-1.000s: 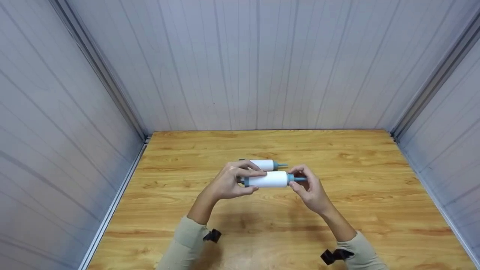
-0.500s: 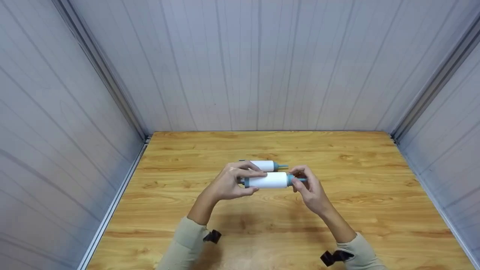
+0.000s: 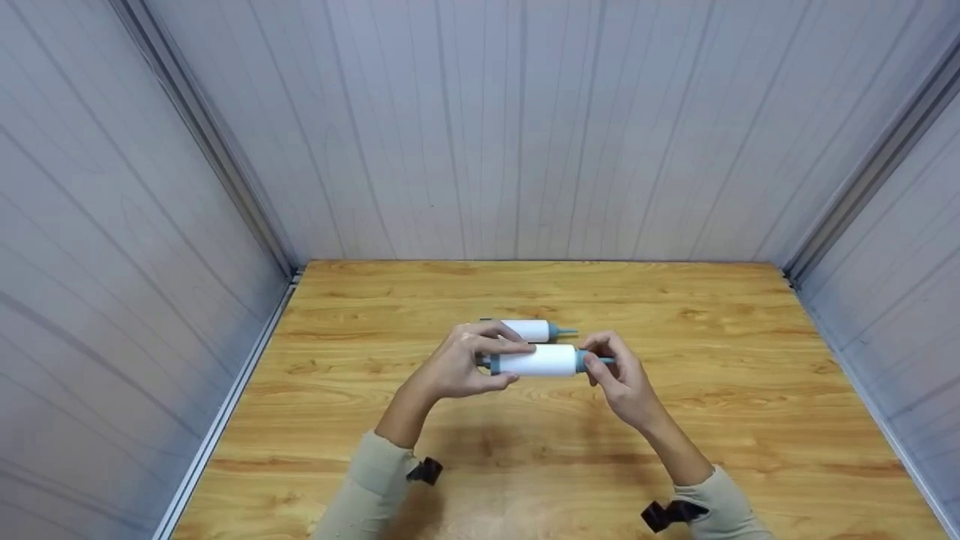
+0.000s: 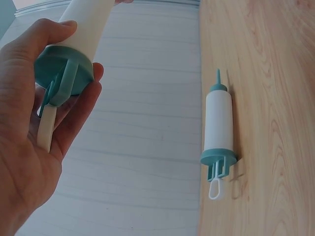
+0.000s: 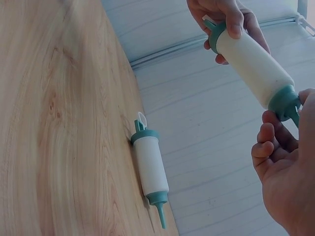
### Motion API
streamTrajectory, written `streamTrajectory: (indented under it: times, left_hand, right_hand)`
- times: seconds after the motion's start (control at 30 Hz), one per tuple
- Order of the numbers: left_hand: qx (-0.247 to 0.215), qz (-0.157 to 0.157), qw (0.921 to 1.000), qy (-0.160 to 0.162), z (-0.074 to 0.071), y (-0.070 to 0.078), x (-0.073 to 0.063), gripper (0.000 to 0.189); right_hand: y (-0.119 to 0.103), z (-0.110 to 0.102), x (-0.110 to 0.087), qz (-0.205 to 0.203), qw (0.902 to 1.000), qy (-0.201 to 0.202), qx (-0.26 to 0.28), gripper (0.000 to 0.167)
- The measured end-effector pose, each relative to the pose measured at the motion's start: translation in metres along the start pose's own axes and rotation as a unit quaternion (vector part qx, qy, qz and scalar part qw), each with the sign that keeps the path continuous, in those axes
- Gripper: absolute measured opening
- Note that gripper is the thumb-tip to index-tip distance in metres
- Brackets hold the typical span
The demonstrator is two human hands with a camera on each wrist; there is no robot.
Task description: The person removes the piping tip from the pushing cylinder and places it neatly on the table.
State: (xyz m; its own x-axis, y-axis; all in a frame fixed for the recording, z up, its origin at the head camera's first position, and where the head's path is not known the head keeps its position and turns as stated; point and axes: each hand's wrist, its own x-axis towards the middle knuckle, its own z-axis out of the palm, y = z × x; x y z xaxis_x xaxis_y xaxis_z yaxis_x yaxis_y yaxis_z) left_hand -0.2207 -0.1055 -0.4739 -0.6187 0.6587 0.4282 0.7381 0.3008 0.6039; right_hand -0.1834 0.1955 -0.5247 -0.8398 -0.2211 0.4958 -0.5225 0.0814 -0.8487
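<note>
A white piping syringe (image 3: pixel 541 360) with teal end caps lies level between my two hands, held above the table. My left hand (image 3: pixel 472 364) grips its barrel near the flanged plunger end, thumb on one side and fingers on the other. In the left wrist view the white plunger handle (image 4: pixel 46 129) runs back toward the palm. My right hand (image 3: pixel 619 382) pinches the teal nozzle cap (image 5: pixel 284 102) between thumb and fingers. A second, similar syringe (image 4: pixel 218 120) lies on the table behind, its pull ring at the left and nozzle toward the right in the head view, partly hidden by my left hand.
The wood-grain table (image 3: pixel 360 450) is enclosed by pale panel walls (image 3: pixel 480 135) at the back and both sides, with metal strips at the corners. Black wrist straps (image 3: pixel 675 513) show at both sleeves.
My right thumb has shifted up across the teal nozzle cap, and the right fingers have changed their hold around it. The left hand, its syringe and the second syringe stay put.
</note>
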Motion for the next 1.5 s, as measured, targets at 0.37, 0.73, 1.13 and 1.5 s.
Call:
streamTrajectory:
  times: [0.37,0.73,1.13,1.5]
  left_hand:
    - [-0.003,0.002,1.0000,0.001,-0.0007,-0.0003,-0.0002,0.041]
    - [-0.007,-0.007,0.9999,-0.003,-0.0010,-0.0010,-0.0009,0.042]
    - [-0.006,-0.006,1.0000,-0.005,-0.0008,-0.0039,-0.0005,0.041]
    - [-0.007,0.004,1.0000,0.002,-0.0004,-0.0052,-0.0012,0.040]
  right_hand:
    - [-0.0007,0.0013,-0.0011,0.005,0.9999,-0.004,0.012,0.018]
    - [0.0003,0.0010,-0.0014,-0.012,0.9999,-0.008,0.008,0.026]
    - [0.0037,0.0012,-0.0007,-0.020,0.9997,-0.002,-0.010,0.018]
    - [-0.0010,0.0025,-0.0014,0.019,0.9998,-0.002,-0.011,0.018]
